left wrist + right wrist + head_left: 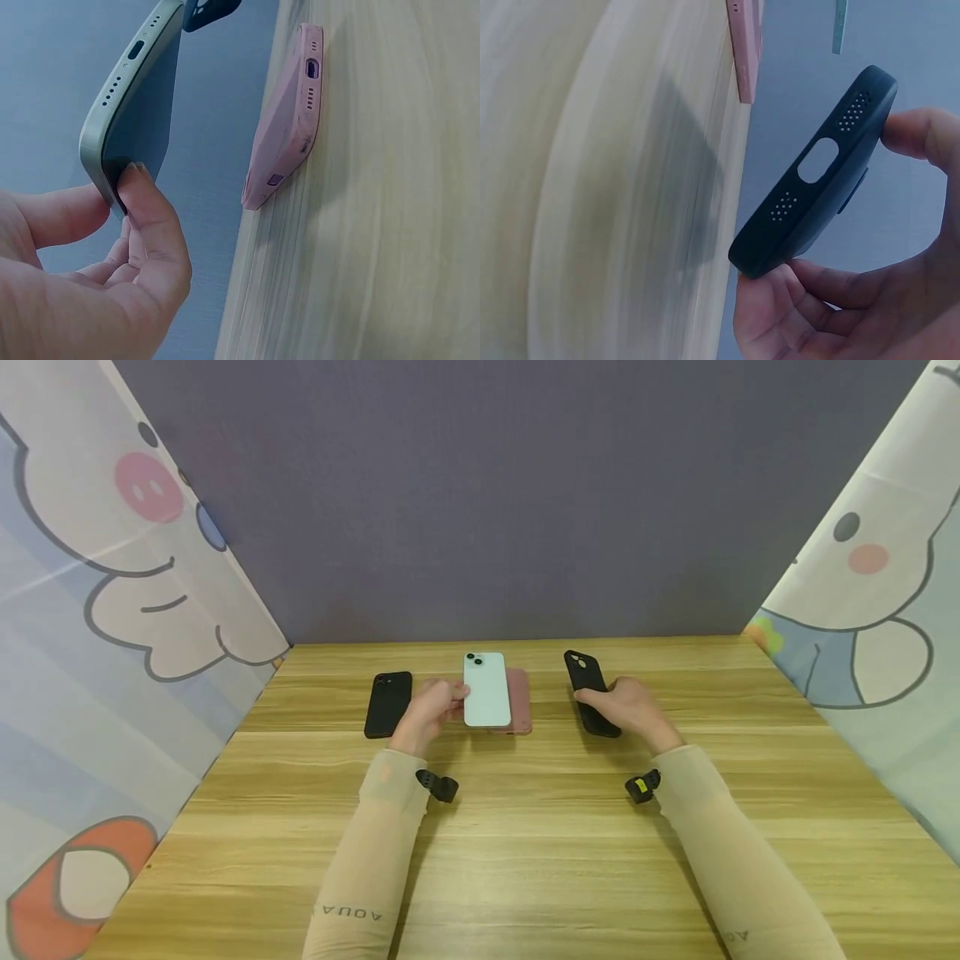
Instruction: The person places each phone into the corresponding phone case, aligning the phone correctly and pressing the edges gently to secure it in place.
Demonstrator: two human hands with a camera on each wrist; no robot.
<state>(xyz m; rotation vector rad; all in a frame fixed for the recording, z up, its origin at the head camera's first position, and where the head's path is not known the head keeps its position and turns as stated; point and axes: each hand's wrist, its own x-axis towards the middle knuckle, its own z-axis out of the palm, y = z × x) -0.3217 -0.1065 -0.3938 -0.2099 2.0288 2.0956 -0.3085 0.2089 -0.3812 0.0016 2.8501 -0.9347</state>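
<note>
My left hand (435,706) pinches a pale mint phone (486,689) by its left edge, thumb on the back and fingers under the screen side. The left wrist view shows this phone (139,90) raised above the table. Beneath and slightly right of it, a pink phone case (520,702) lies on the wood, its port edge facing me. My right hand (626,703) holds a black phone case (590,693) by its sides, tilted, with the camera cutout at the far end. In the right wrist view the case (814,172) shows an open port slot and speaker holes.
A black phone (387,705) lies back-up on the wooden table (525,843), left of my left hand. Behind the table stands a grey panel (480,502). Cartoon-printed curtains (67,610) hang at both sides.
</note>
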